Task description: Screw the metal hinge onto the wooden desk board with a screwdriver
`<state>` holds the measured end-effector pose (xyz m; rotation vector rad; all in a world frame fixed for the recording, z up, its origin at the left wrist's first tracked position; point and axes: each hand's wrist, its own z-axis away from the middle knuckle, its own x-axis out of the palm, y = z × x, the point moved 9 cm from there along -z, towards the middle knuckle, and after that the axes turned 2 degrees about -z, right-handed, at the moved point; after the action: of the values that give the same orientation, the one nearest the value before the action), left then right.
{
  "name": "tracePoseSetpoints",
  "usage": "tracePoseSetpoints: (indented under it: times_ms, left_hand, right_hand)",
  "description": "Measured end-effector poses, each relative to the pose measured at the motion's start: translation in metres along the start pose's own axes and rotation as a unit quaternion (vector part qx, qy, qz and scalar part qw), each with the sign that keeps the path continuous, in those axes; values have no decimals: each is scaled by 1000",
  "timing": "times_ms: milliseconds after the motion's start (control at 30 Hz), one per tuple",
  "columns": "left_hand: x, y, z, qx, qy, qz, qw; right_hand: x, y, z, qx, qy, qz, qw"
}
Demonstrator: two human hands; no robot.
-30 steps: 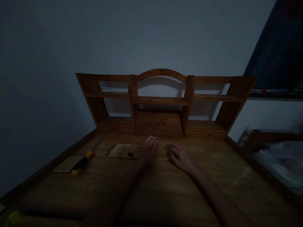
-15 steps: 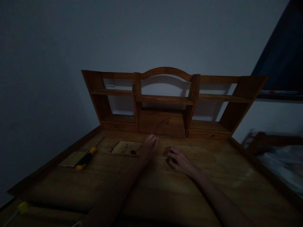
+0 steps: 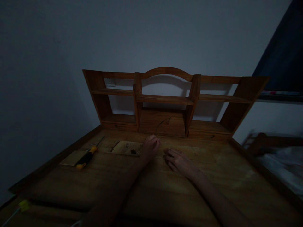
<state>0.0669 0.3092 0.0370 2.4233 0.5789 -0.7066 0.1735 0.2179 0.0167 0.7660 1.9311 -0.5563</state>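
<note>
We see a dim room, its pale wall (image 3: 151, 34) gray-blue and its wooden desk (image 3: 146, 186) sunk in brown shade, darkest along the near edge. A soft, faint sheen (the nearest thing to glare) lies on the desk's right side, and muted shadows show on the wall behind the shelf (image 3: 165, 99). We cannot tell where the light comes from. Fine detail is soft and grainy, the hands' edges slightly smeared, and the wide view stretches toward its sides.
</note>
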Motion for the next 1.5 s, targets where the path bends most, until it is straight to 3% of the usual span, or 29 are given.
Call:
tracePoseSetpoints:
  times_ms: [367, 467, 600, 700, 800, 867, 1000, 1300, 1500]
  left_hand:
    - [2, 0, 0, -5, 1, -1, 1000]
    - [3, -5, 1, -18, 7, 0, 1000]
    - [8, -11, 4, -31, 2, 8, 999]
    - [17, -7, 7, 5, -58, 9, 998]
    - [30, 3, 14, 59, -178, -8, 982]
    - [33, 4, 17, 63, -231, -13, 971]
    - [34, 1, 19, 39, -269, -9, 962]
    - [40, -4, 25, 41, -292, -15, 956]
    - [38, 2, 20, 52, -259, -11, 964]
  right_hand:
    - [-8, 0, 1, 6, 30, -34, 999]
    - [-23, 7, 9, 13, 122, -45, 991]
    - [-46, 30, 25, 82, 251, -37, 964]
    - [-55, 48, 36, 136, 291, -26, 947]
    - [-58, 60, 43, 171, 308, -19, 936]
    - [-56, 64, 44, 183, 307, -18, 934]
    - [-42, 63, 35, 179, 268, -30, 946]
    - [-2, 53, 15, 167, 107, -106, 974]
    - [1, 56, 15, 164, 74, -61, 982]
